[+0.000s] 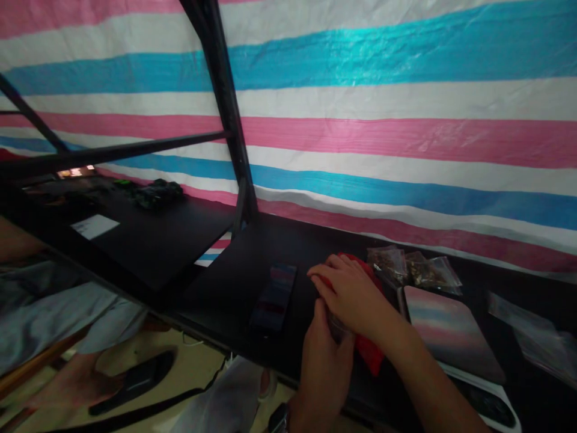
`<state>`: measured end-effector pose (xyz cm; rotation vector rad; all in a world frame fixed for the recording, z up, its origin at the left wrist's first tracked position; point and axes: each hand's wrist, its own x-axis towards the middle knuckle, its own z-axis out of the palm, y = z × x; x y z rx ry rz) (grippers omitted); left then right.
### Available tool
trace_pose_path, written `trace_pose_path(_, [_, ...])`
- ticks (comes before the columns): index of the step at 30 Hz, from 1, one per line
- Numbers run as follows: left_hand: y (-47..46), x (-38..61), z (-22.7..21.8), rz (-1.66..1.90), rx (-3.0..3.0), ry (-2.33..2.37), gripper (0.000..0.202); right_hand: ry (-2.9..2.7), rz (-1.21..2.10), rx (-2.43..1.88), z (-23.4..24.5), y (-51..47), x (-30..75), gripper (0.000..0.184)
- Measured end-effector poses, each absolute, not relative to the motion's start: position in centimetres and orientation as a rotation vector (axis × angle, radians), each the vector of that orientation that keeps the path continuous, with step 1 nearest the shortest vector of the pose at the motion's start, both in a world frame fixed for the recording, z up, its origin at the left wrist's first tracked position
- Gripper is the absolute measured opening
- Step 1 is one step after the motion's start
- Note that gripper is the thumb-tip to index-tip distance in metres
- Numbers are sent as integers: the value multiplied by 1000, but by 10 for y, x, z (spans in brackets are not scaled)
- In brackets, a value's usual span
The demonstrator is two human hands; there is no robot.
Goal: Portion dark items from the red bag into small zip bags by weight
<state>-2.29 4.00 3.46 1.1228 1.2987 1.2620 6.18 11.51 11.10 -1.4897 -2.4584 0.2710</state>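
The scene is dim, the striped sheet (pixel 406 138) being its brightest expanse, with glare on the upper blue band right of the black post (pixel 225 90). Below the post, the surface (pixel 220 288) sinks to near-black; below and right of it, the silver plate (pixel 451 331) and dark phone (pixel 274 294) mirror soft stripes. Left of it, a small glow (pixel 74 172) sits among smeared objects; below-left, a leg (pixel 45 319) is blurred and stretched.
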Motion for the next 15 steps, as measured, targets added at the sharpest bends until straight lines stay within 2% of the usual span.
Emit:
trace_pose_path(2, [45,-24,31,1344,1074,1220,56,-2646,270,-1435,114,127,42,35])
trace_pose_path(4, [49,-25,30,1407,1034,1134,59,-2760,286,-1411,113,139,29,38])
trace_pose_path(8, [53,-30,32,1407,997,1128,50,-2892,312,-1403,110,158,20,41])
trace_pose_path(12, [50,-34,36,1344,989,1203,30,-2946,299,-1408,107,166,17,41])
trace_pose_path(15, [47,-36,39,1315,983,1236,27,-2960,287,-1406,105,167,17,43])
